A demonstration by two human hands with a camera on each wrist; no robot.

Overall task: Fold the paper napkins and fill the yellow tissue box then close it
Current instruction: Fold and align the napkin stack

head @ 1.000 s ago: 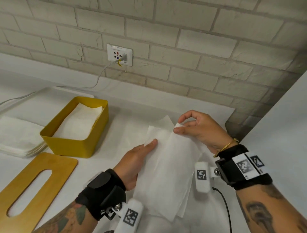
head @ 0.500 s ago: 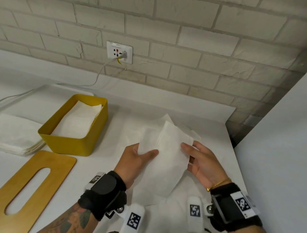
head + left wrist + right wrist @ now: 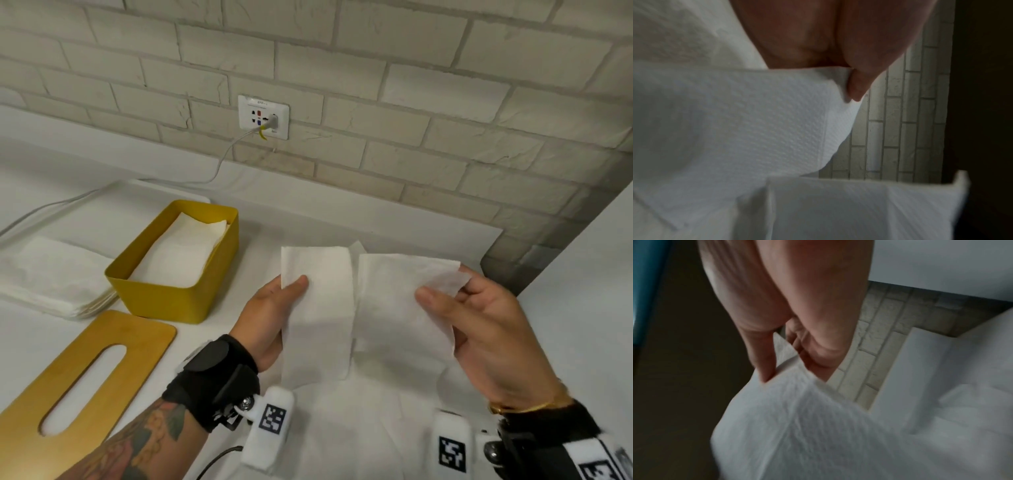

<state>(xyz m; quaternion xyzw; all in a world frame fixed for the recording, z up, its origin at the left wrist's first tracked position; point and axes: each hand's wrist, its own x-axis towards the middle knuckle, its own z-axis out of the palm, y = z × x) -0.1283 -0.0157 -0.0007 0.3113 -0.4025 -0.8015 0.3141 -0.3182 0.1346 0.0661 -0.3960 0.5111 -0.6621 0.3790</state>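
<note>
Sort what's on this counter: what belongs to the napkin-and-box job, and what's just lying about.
Job:
- napkin, held by left hand and right hand
- yellow box, napkins already inside
- wooden lid, off the box
- napkin stack

Lying about:
- wall socket
- white cable

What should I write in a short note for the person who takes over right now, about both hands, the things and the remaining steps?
Left hand: pinches the left napkin, thumb on top.
Right hand: pinches the right napkin at its right edge.
Both napkins are held above the table, side by side.
Yellow tissue box: open, folded napkins already inside.
Lid: flat on the table in front of the box.
Napkin stack: left of the box.
Left to do: finish folding, put these in, continue filling, close the box with the lid.
</note>
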